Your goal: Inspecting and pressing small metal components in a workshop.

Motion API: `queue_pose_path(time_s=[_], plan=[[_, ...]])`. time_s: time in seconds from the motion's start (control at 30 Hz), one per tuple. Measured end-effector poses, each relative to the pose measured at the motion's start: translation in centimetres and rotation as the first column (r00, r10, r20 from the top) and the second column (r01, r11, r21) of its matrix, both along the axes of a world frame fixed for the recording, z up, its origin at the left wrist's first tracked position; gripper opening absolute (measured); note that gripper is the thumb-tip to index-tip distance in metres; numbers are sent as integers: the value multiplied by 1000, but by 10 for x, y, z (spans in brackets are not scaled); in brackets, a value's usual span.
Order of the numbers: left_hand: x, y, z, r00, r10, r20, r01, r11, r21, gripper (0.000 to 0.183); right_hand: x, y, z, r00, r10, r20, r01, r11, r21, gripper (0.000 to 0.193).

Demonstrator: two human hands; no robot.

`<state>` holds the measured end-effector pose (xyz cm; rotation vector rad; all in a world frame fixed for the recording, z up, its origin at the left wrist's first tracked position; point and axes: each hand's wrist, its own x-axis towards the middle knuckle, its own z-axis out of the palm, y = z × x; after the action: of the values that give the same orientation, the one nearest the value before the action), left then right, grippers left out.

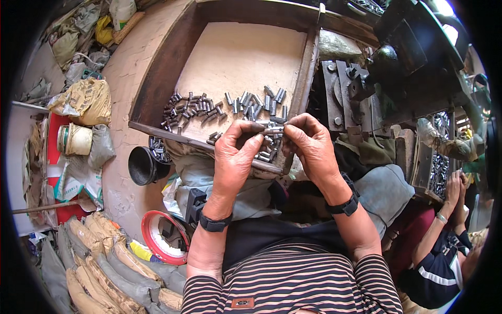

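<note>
A small shiny metal cylinder (273, 130) spans the gap between my two hands, over the near edge of a dark wooden tray (307, 83). My left hand (233, 157) pinches one end of it between thumb and index finger. At the other end, the thumb and fingertips of my right hand (317, 149) are closed on it. Dull, dark metal cylinders (193, 108) lie heaped on the tray's left side, and brighter ones (254, 104) lie on the right. More pieces sit beneath my fingers, partly hidden.
A black bucket (148, 166) stands left of the tray, metal pieces beside it. On the floor are a red-rimmed round container (157, 246) and stacked sacks (99, 256). A dark machine (408, 63) rises at right. Another person (438, 261) sits at the far right, hands raised.
</note>
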<state>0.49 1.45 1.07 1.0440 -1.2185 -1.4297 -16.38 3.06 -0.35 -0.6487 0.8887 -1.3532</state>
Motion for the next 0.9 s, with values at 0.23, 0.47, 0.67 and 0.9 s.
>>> queue_pose_path(time_s=[0.23, 0.47, 0.67, 0.9], plan=[[7, -1, 8, 939, 25, 343, 119, 912, -393, 15, -15, -2, -2, 971, 175, 166, -185, 981, 49, 14], [11, 0, 21, 874, 44, 485, 253, 810, -530, 19, -18, 2, 4, 910, 212, 356, -278, 950, 146, 11], [9, 11, 8, 914, 53, 402, 179, 838, -516, 20, -12, 16, 7, 956, 147, 255, -183, 975, 122, 14], [6, 14, 10, 861, 116, 496, 261, 735, -626, 23, -13, 15, 14, 969, 134, 207, -177, 963, 202, 13]])
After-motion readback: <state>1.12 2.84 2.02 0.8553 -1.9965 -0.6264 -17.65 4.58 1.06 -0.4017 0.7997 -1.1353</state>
